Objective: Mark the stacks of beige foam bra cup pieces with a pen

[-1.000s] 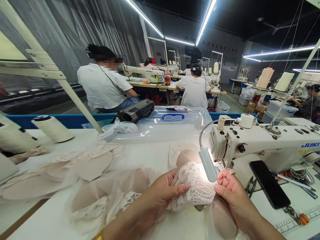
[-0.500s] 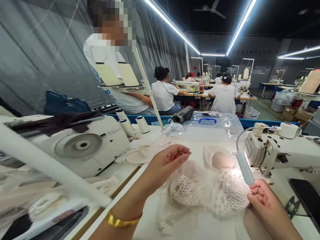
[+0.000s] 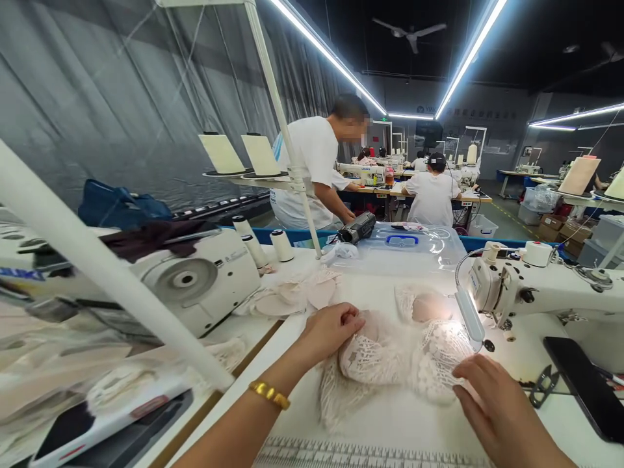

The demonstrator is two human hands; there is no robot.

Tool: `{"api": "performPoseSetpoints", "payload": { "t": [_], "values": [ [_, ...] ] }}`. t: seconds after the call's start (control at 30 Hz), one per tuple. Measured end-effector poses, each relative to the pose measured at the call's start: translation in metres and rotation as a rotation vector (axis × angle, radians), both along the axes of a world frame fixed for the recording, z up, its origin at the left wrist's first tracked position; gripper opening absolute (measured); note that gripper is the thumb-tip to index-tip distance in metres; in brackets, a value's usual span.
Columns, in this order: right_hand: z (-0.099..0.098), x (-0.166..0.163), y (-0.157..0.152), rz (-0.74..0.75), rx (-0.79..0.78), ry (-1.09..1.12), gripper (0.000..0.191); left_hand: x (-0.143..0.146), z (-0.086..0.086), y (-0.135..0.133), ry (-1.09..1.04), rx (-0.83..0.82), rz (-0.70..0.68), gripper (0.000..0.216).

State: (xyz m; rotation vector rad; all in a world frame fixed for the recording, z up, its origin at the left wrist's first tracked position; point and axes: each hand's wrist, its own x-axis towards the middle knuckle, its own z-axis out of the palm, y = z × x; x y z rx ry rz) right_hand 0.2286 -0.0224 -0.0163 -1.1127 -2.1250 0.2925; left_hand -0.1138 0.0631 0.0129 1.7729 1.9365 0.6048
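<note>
Lace bra (image 3: 377, 364) lies on the near tabletop (image 3: 400, 419), its long axis running left to right, sheer edge facing far; cream, openwork-patterned, softly crumpled. The left hand (image 3: 324, 333) pinches the far edge of its left cup (image 3: 365, 357); the right hand (image 3: 504, 406), loosely spread, is at the right cup (image 3: 441, 357). Farther, a clear box (image 3: 433, 244) with a blue handle (image 3: 402, 240) stands lidded, contents indistinct.

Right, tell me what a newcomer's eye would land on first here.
First comes the glowing grey-white lamp at right, beside the white metal sewing machine, lighting a cream lace piece. Next comes the shiny gold bracelet worn just behind the left hand. Beyond the white worktable, a white-shirted person leans forward.
</note>
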Motion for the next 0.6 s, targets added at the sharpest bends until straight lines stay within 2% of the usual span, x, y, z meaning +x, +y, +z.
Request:
{"api": "performPoseSetpoints", "payload": {
  "t": [0.07, 0.1, 0.2, 0.3, 0.47, 0.6],
  "values": [
    [0.018, -0.023, -0.002, 0.166, -0.101, -0.033, 0.016, 0.003, 0.0, 0.001, 0.032, 0.013, 0.005, 0.021],
    [0.026, -0.035, 0.001, 0.201, -0.159, -0.052, 0.016, 0.004, -0.001, 0.001, 0.028, 0.025, 0.003, 0.023],
    [0.037, -0.071, 0.02, 0.166, -0.307, -0.071, 0.018, 0.009, 0.001, -0.003, -0.067, 0.075, -0.012, 0.025],
    [0.029, -0.101, 0.043, 0.108, -0.393, -0.063, 0.022, 0.013, 0.006, -0.01, -0.233, 0.12, -0.032, 0.028],
    [0.011, -0.118, 0.051, 0.12, -0.379, -0.024, 0.019, 0.016, 0.016, -0.024, -0.445, 0.255, -0.005, 0.033],
    [0.021, -0.103, 0.033, 0.153, -0.222, 0.082, 0.016, 0.018, 0.027, -0.036, -0.569, 0.374, 0.057, 0.037]
  ]
}}
